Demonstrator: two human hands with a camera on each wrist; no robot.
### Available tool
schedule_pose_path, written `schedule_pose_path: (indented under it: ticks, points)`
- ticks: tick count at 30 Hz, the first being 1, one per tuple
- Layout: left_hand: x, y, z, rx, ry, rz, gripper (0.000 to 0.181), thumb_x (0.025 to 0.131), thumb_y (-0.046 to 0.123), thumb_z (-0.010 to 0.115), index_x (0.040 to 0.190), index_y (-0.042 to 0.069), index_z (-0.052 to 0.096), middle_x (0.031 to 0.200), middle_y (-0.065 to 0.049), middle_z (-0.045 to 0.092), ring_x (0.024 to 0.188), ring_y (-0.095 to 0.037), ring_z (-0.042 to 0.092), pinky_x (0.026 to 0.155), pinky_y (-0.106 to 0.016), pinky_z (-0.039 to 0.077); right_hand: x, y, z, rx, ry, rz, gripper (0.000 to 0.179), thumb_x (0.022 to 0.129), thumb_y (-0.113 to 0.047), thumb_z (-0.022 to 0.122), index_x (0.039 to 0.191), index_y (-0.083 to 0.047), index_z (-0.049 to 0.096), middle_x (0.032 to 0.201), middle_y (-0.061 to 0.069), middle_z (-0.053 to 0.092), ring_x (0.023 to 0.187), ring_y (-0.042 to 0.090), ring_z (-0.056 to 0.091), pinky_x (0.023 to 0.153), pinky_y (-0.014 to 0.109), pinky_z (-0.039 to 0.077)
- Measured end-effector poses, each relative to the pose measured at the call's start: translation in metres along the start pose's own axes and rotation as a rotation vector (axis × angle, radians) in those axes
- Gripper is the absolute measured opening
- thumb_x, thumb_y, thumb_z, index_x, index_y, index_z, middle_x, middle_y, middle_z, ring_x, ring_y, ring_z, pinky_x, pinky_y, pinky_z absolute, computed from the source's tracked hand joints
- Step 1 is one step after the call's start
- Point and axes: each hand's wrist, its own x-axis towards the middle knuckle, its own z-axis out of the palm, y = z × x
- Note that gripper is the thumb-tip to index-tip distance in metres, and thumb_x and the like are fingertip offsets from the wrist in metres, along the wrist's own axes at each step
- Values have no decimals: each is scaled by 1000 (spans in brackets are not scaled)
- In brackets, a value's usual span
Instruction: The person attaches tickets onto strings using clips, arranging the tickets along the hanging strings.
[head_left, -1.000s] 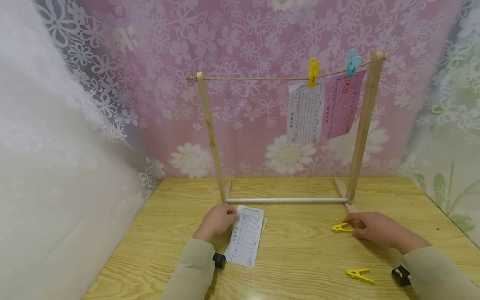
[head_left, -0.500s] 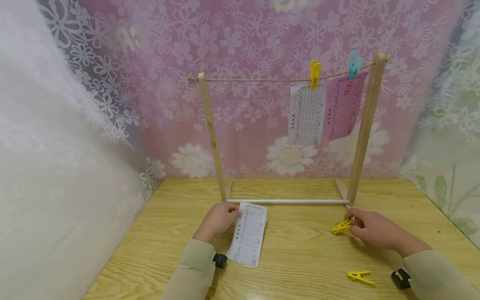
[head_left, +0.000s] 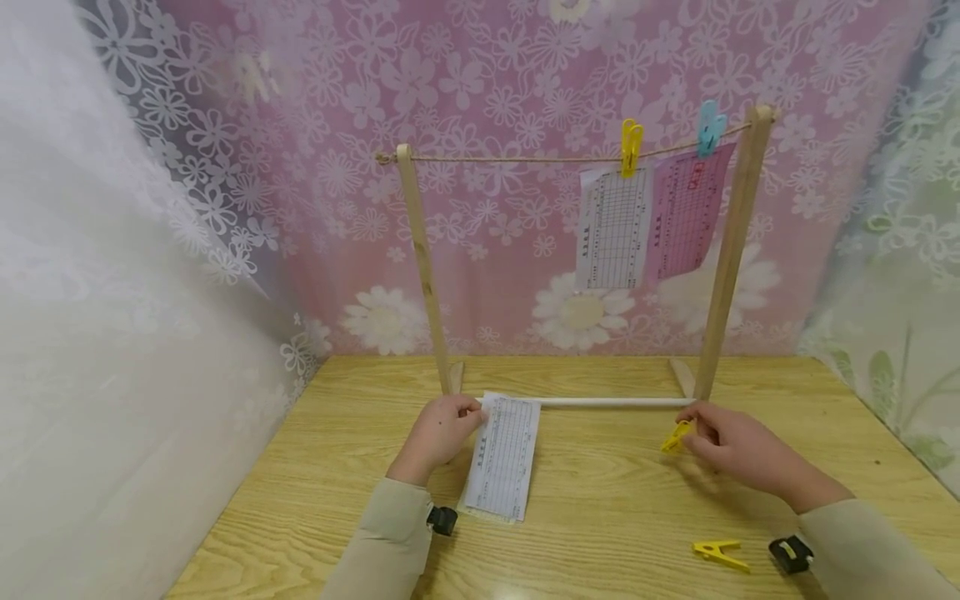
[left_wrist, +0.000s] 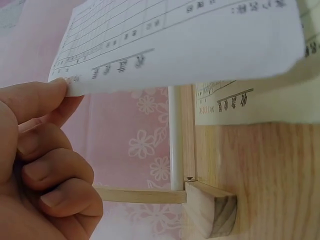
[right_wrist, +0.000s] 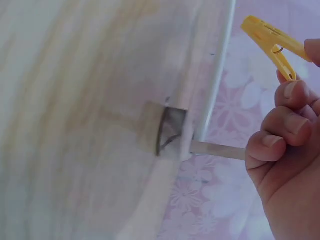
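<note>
White paper [head_left: 506, 458] is pinched by left fingers [left_wrist: 37, 100] — right fingers [right_wrist: 294, 94], slightly parted, pinch a yellow clothespin [right_wrist: 267, 37].

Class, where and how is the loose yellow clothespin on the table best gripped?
Probably come from the right and pinch the clothespin across its two spread legs, one on each side: it lies on its side, closed end pointing left, legs opening rightward.

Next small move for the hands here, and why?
Probably raise the white sheet toward the bare stretch of cord, left of the hanging white form. The left hand pinches the sheet near a corner, the right hand holds a yellow clothespin, and that form hangs by a similar pin.
</note>
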Motion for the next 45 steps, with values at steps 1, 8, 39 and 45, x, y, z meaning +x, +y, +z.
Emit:
schedule_pose_path:
  ticks: [1, 8, 39, 45]
  points:
    - [-1, 1, 0, -6, 6, -3, 17, 103, 31, 60, 100, 21, 74, 67, 1, 51, 48, -14, 31, 48, -32, 33, 0, -2, -1, -10, 8, -9, 33, 103, -29, 62, 127, -6, 59, 68, -5, 50, 50, 8, 39, 50, 28, 40]
    - [-3, 7, -2, -48, 54, 14, 24, 104, 34, 58, 87, 21, 67, 56, 4, 37, 44, -13, 27, 46, -30, 30, 3, -17, -5, -38, 99, -68, 29, 101, -23, 66, 127, -11, 61, 66, -7, 47, 49, 6, 36, 47, 27, 38]
    - [-16, 54, -25, -38, 278, 149, 20, 106, 33, 55, 97, 19, 66, 64, 0, 49, 48, -14, 38, 48, -31, 37, 29, -108, -42, -246, 262, -286, 36, 107, -19, 55, 142, -10, 55, 63, -11, 38, 47, 3, 29, 45, 26, 32]
    - [-11, 59, -31, -27, 291, 188, 22, 106, 34, 55, 98, 18, 67, 64, 1, 47, 47, -13, 36, 48, -30, 35, 39, -122, -52, -285, 309, -340, 37, 105, -14, 58, 141, -9, 55, 65, -12, 38, 48, 2, 27, 46, 26, 31]
